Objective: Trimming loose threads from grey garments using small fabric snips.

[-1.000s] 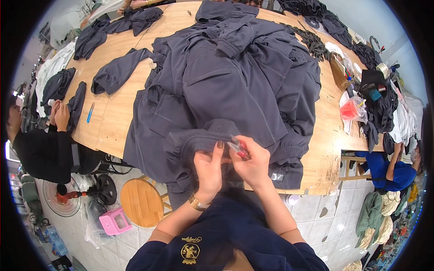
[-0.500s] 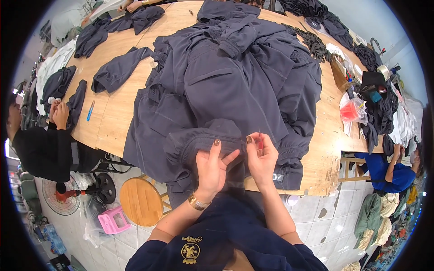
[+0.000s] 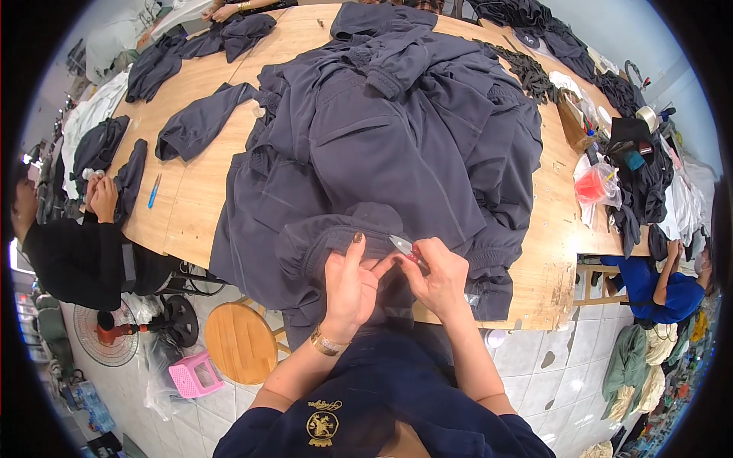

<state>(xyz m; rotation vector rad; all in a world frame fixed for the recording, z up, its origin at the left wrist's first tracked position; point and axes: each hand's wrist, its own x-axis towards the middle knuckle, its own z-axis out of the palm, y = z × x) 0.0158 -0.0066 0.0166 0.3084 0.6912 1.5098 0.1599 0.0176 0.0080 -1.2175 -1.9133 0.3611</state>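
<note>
A pile of dark grey trousers (image 3: 366, 126) with gathered elastic waistbands lies in front of me. At its near edge, my left hand (image 3: 350, 286) grips the waistband (image 3: 336, 240) of one pair, thumb on top and index finger reaching right; its other fingers are partly hidden. My right hand (image 3: 439, 278) is closed around small red-handled thread snips (image 3: 402, 246). Their pointed metal blades angle up and left over the waistband, close to my left fingertips. Any thread at the blades is too fine to make out.
The wooden table (image 3: 553, 229) carries blue-handled snips (image 3: 154, 191), a loose grey garment (image 3: 202, 122) and a red drink cup (image 3: 592, 187). A round stool (image 3: 240, 342), a pink step stool (image 3: 195, 374) and a fan (image 3: 107, 333) stand at lower left. Co-workers sit on both sides.
My right hand has turned and moved left, bringing the snips' blades into view over the waistband. My left hand has shifted slightly left and down, still at the waistband.
</note>
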